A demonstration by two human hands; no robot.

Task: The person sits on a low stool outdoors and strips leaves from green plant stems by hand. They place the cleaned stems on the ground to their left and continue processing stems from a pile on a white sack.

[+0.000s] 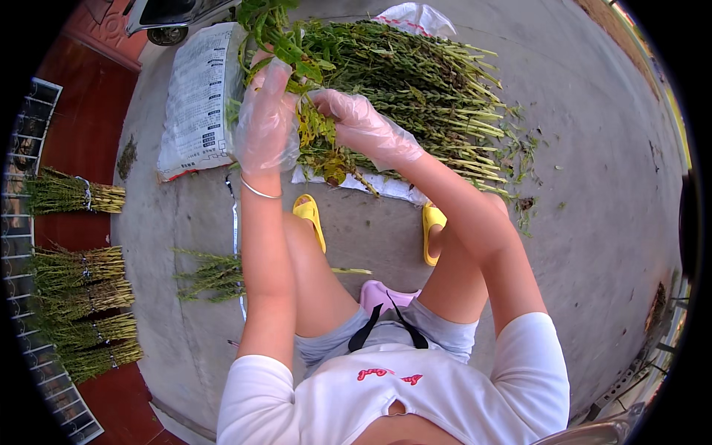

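Observation:
Both my hands wear thin clear plastic gloves. My left hand (268,119) is raised around a leafy green stalk (289,50), its fingers partly hidden by leaves. With curled fingers, my right hand (361,123) grips the same plant lower down, beside yellowing leaves (315,129); exactly what lies between its fingertips is hidden. Beyond and below the hands spreads a large pile of cut podded stalks (411,83), possibly sesame, with pale cut ends to the right. A white woven sheet (356,184) shows under the pile's near edge.
A full printed white sack (194,100) lies left of my hands. Tied stalk bundles (83,278) rest on a dark red surface at far left. Loose stalks (208,272) and a white strap (235,222) lie on the concrete. Leaf scraps (523,150) litter the right; a vehicle wheel (167,36) stands behind.

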